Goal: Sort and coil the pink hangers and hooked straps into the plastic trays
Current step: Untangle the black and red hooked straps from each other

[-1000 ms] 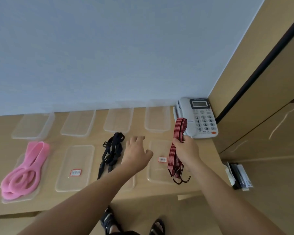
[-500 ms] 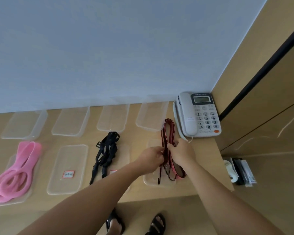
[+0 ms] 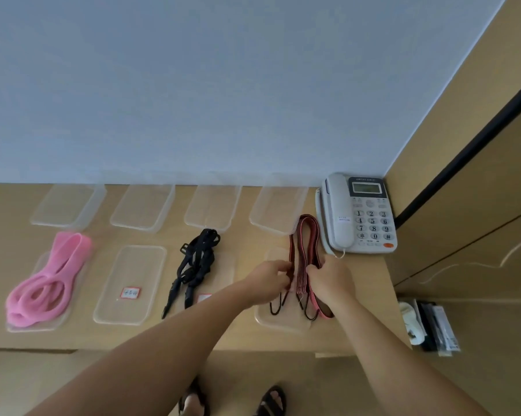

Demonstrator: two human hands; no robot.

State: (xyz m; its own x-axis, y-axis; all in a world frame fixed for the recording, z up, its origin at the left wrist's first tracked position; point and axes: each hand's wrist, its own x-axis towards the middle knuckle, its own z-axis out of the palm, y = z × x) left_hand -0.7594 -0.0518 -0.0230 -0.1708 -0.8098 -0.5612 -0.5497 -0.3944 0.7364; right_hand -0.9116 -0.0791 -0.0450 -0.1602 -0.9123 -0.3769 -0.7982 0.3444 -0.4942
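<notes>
Red-and-black striped elastic, the hooked strap, lies folded in long loops over the near right tray, its far bend reaching up beside the phone and its dark hooks resting at the tray's near end. Both hands pinch it across the middle: the left hand grips the left strands with its fingertips, the right hand closes on the right strands, and only the strap's width lies between them. Held that way, the loops seem gathered so they can be doubled down into the tray, since the strap as it lies is longer than the tray. Both forearms reach forward from the near edge of the shelf, wrists low, knuckles up and fingers curled down.

The other trays suggest the sorting order. The pink hangers sit looped on the near left tray, overhanging its far end. The black strap lies bunched across the third near tray, also spilling out. The labelled tray between them and the four far trays hold nothing.
</notes>
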